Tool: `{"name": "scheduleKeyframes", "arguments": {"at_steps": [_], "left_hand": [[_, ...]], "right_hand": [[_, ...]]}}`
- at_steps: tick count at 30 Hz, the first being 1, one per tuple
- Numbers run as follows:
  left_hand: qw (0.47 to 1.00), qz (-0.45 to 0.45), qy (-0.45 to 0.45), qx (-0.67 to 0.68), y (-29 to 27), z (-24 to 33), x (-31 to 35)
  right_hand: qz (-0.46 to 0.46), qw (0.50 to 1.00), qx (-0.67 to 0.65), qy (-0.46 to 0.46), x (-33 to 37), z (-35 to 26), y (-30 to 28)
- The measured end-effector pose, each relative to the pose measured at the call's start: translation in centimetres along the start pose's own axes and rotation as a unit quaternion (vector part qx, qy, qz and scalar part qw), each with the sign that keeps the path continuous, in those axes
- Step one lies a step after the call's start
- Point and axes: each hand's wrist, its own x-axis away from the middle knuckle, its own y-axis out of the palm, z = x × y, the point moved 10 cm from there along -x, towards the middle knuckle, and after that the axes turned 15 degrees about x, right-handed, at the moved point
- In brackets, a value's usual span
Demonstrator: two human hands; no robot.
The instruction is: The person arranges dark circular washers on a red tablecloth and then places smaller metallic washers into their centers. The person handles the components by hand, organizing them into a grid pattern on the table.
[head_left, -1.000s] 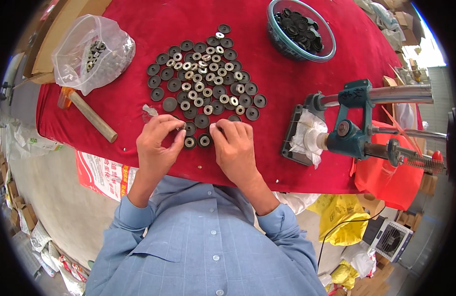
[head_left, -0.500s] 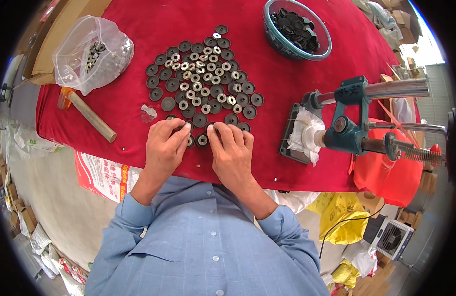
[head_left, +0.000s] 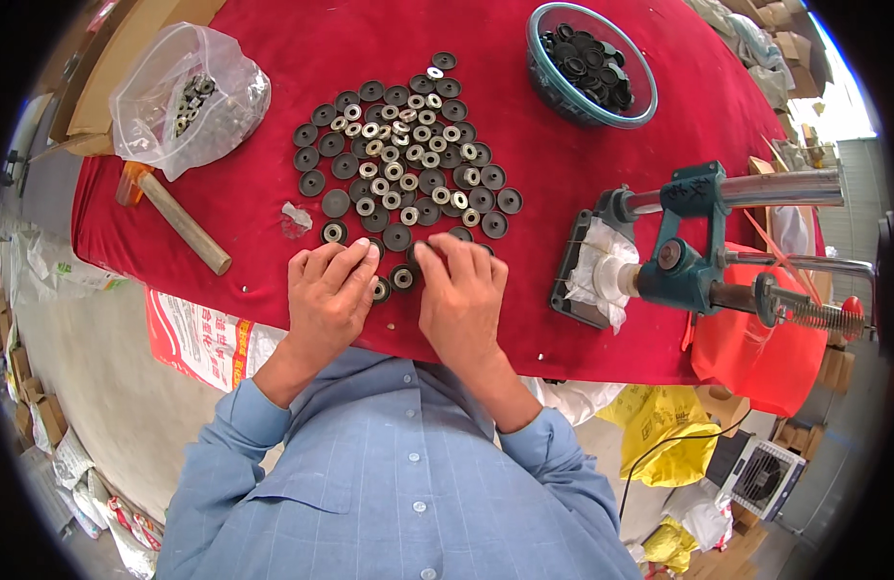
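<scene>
My left hand is curled at the near edge of a cluster of black round wheels, its fingertips closed on a wheel they mostly cover. To its right, my right hand pinches at another dark wheel, partly hidden by the thumb and forefinger. Between the hands lie black wheels with metal bearings in their centres; one more such wheel rests beyond my left fingers. Loose silver ring bearings lie scattered over the flat wheels farther back.
A clear bag of small metal parts stands at the far left, near a wooden-handled hammer. At the far right is a round tub of black discs. A green hand press lies to the right on the red cloth.
My left fingers have uncovered the bearing-fitted wheel beyond them. My right forefinger has lifted slightly and shifted right. The whole view has moved a little.
</scene>
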Motion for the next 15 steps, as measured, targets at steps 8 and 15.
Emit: {"name": "scheduleKeyframes", "arguments": {"at_steps": [8, 15], "left_hand": [[0.995, 0.054, -0.014, 0.085, -2.4, -1.3, -1.7], [0.988, 0.067, -0.104, 0.089, -2.6, -6.7, -4.3]], "right_hand": [[0.009, 0.996, -0.049, -0.071, -4.8, -0.6, 2.6], [-0.012, 0.996, -0.035, -0.077, -5.1, -0.5, 3.3]]}}
